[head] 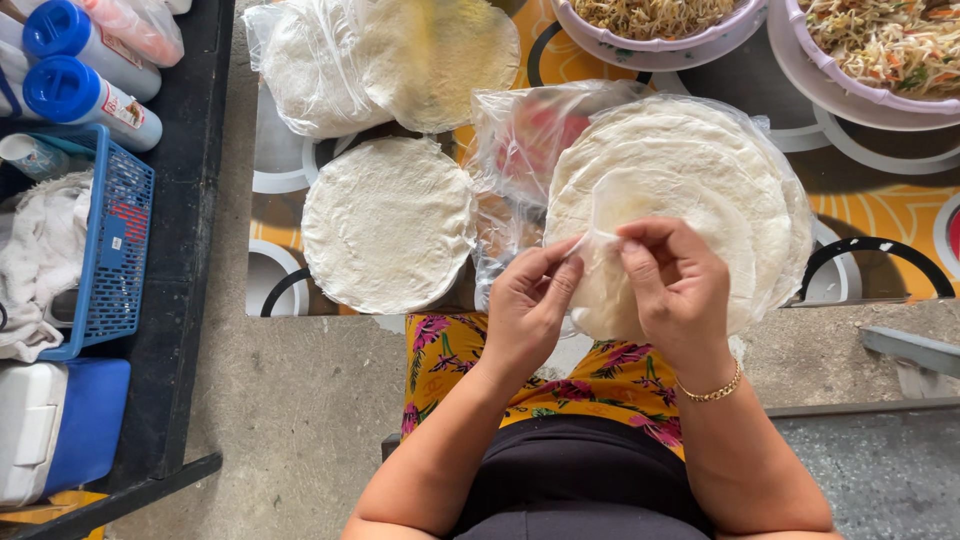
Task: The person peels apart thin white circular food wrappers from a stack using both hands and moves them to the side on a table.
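Peeling step, centre of frame: left hand [528, 305] and right hand [672, 285], fingers pinched on thin wrapper sheet [610, 215] atop wrapper stack [720, 160]. Next, probably, a slow gentle pull to avoid a tear.

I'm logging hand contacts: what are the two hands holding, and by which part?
Both the left hand and the right hand pinch one thin round wrapper by its near edge, lifting it off the wrapper stack.
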